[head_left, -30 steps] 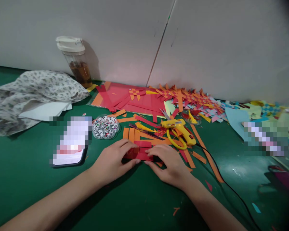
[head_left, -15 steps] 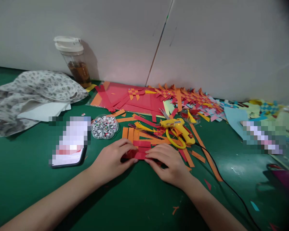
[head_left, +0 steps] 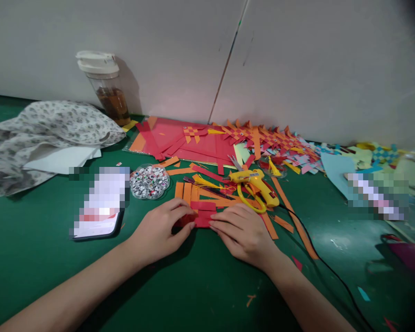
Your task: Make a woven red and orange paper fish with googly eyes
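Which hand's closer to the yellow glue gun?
Right. The right hand is just on the near side of the yellow glue gun; the left hand is farther off, to its left and nearer the person.

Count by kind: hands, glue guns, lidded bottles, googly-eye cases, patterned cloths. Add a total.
Hands: 2
Glue gun: 1
Lidded bottle: 1
Googly-eye case: 1
Patterned cloth: 1
Total: 6

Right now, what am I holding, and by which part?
The red paper: your left hand has its left end, and your right hand's fingertips are on its right end.
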A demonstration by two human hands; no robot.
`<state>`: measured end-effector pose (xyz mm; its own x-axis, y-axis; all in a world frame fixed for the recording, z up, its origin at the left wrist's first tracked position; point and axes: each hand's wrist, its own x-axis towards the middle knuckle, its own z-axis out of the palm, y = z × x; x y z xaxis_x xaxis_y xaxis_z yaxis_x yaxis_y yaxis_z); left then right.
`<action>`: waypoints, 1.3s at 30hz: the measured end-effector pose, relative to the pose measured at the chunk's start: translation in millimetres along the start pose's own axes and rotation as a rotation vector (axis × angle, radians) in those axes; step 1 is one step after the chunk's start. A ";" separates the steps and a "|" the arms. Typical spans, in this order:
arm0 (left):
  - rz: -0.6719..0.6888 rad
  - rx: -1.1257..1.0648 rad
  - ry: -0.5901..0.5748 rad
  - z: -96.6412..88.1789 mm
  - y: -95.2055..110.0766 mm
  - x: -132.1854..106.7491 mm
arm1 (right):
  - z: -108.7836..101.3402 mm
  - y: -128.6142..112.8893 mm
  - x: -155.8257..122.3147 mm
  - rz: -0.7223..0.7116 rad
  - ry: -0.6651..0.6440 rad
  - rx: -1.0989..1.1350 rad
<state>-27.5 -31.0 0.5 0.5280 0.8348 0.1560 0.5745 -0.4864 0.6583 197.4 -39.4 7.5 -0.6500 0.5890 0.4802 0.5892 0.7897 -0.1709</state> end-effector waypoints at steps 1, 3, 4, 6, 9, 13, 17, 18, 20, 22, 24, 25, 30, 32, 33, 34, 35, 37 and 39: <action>-0.001 0.001 -0.006 0.3 -0.6 0.1 | -0.2 0.1 -0.2 -0.003 -0.008 -0.010; -0.005 0.000 -0.010 1.3 -1.6 0.2 | 0.2 0.0 -0.9 0.003 -0.025 -0.021; -0.008 -0.001 -0.010 1.8 -2.0 0.2 | 0.6 -0.1 -1.3 0.009 -0.035 -0.023; -0.009 -0.002 0.000 2.7 -2.6 0.2 | 1.5 -0.2 -2.3 0.016 -0.053 -0.025; -0.004 0.006 0.011 3.6 -2.9 0.5 | 1.9 0.0 -2.8 0.016 -0.064 -0.020; -0.011 0.020 0.016 4.8 -2.6 0.6 | 1.2 -0.1 -1.1 0.011 -0.062 -0.020; -0.016 0.034 0.034 6.2 -2.0 0.3 | 0.5 -0.6 -0.1 0.004 -0.071 -0.027; -0.015 0.036 0.038 6.5 -1.7 0.3 | 0.4 -0.7 -0.3 0.003 -0.074 -0.026; -0.012 0.038 0.040 6.7 -1.0 0.4 | 0.7 -0.6 -1.1 0.003 -0.080 -0.022; -0.016 0.041 0.038 6.8 -0.3 0.7 | 1.1 -0.2 -1.8 0.007 -0.087 -0.015; -0.025 0.047 0.035 7.1 0.2 0.9 | 1.2 0.2 -1.9 0.010 -0.096 -0.009; -0.029 0.051 0.035 7.3 0.2 0.9 | 1.1 0.3 -1.7 0.013 -0.101 -0.008; -0.037 0.062 0.053 9.0 0.1 0.3 | -2.4 -0.8 0.1 0.045 -0.109 -0.021; -0.042 0.062 0.056 9.4 0.3 0.3 | -2.8 -2.3 0.7 0.052 -0.106 -0.017; -0.044 0.063 0.056 9.4 0.5 0.4 | -2.3 -3.4 1.1 0.059 -0.100 -0.009; -0.048 0.063 0.054 9.3 0.6 0.6 | -1.2 -4.6 1.7 0.070 -0.092 0.001; -0.052 0.064 0.050 9.2 0.8 0.9 | 0.5 -6.1 2.6 0.084 -0.085 0.011; -0.058 0.065 0.044 8.6 1.1 1.5 | 4.9 -9.6 5.4 0.113 -0.074 0.023; -0.066 0.070 0.037 8.0 1.3 2.0 | 9.4 -13.2 9.2 0.127 -0.083 0.014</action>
<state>-20.7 -32.1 -4.3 0.4652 0.8738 0.1417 0.6503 -0.4460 0.6150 179.1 -42.8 6.1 -0.6084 0.6963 0.3808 0.6629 0.7097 -0.2385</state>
